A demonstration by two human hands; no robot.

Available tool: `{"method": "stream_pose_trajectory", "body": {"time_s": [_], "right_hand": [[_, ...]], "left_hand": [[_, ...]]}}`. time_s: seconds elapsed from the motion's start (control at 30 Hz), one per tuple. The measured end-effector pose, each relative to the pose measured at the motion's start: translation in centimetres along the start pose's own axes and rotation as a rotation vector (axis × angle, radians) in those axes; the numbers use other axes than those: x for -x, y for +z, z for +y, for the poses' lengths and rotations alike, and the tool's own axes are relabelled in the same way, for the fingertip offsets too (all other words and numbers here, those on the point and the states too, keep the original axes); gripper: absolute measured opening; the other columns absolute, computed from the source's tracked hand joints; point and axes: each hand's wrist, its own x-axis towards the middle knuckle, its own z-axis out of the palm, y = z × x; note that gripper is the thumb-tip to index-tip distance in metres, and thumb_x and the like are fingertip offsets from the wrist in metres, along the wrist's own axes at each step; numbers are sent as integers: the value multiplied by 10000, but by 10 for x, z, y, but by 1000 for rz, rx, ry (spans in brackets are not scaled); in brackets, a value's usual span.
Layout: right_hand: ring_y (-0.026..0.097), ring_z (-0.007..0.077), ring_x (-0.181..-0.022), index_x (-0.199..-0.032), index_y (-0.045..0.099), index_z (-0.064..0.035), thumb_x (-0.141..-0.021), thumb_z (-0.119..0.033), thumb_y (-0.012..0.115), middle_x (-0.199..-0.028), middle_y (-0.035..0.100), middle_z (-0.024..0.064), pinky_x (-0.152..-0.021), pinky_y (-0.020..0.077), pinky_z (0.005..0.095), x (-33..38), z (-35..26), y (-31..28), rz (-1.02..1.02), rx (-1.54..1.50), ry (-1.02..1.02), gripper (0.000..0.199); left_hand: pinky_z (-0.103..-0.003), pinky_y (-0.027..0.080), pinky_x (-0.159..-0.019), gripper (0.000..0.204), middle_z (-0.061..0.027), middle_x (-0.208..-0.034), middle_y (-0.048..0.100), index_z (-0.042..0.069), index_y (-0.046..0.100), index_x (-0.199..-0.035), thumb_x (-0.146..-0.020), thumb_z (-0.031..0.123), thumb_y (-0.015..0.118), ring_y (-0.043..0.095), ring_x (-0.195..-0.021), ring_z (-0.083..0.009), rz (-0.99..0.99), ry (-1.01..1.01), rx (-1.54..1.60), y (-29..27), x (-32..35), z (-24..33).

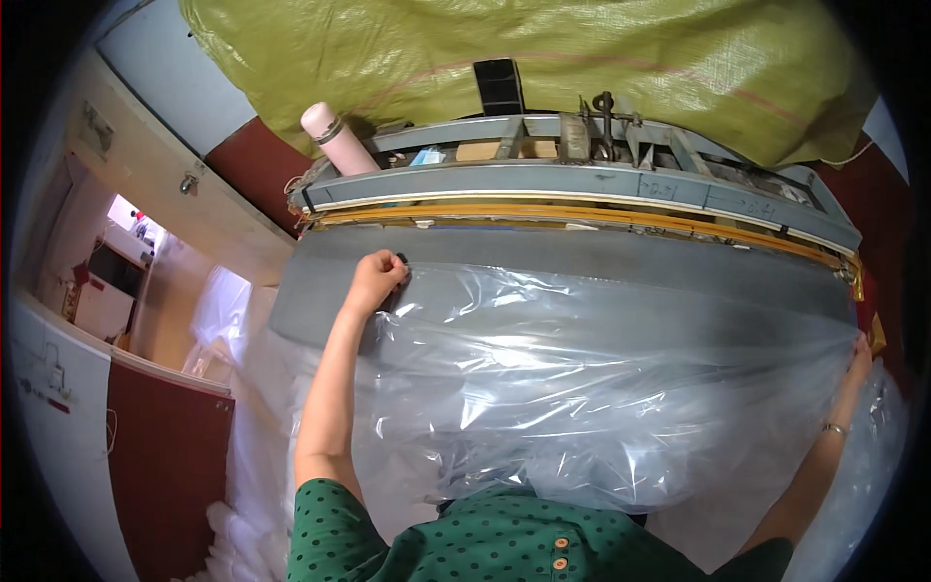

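A wide sheet of clear plastic film (553,378) lies across the grey flat surface (601,250) of a long bench machine and hangs down toward my body. My left hand (376,279) is closed in a pinch near the film's upper left corner. A small black piece (402,260) shows at its fingertips; what kind it is I cannot tell. Far to the right, my right hand (857,361) grips the film's right edge, and the film is drawn into creases toward it.
Behind the surface run a yellow-orange bar (543,212) and a grey metal frame (465,180). A pink bottle (337,141) leans on the frame's left end, and a black phone-like slab (498,87) rests against yellow-green sheeting (407,58). More film (257,407) is heaped at left, beside a doorway.
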Motion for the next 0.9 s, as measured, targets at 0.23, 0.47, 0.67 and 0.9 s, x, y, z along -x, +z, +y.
{"method": "stream_pose_trajectory", "body": {"time_s": [0.23,0.47,0.67,0.9], "right_hand": [[511,114,-964,-1106,561,5,-863,-194,597,-1035,568,21,-872,401,235,34,-26,9,12,-107,-18,316],[508,156,-1035,-1165,529,13,-874,-254,566,-1102,559,68,-934,376,265,52,-54,-16,107,-64,-104,396],[526,154,-987,-1132,551,6,-857,-304,589,-1040,576,61,-906,393,272,100,-96,-7,181,-67,-124,416],[582,138,-843,-1035,626,22,-857,-249,573,-939,636,70,-770,454,257,93,-74,33,92,187,-184,328]], "left_hand": [[-337,447,-588,176,-133,-617,586,10,600,-730,-720,185,613,571,-578,-251,-18,48,-460,-9,5,11],[-332,439,-601,194,-103,-654,591,39,611,-864,-727,164,665,575,-632,-236,33,96,-441,0,5,-1],[-326,436,-613,148,-85,-678,597,44,599,-812,-732,150,666,563,-631,-218,101,86,-391,3,17,2],[-294,442,-663,78,-51,-760,593,31,578,-715,-753,88,616,548,-732,-160,362,204,-109,-18,10,10]]}}
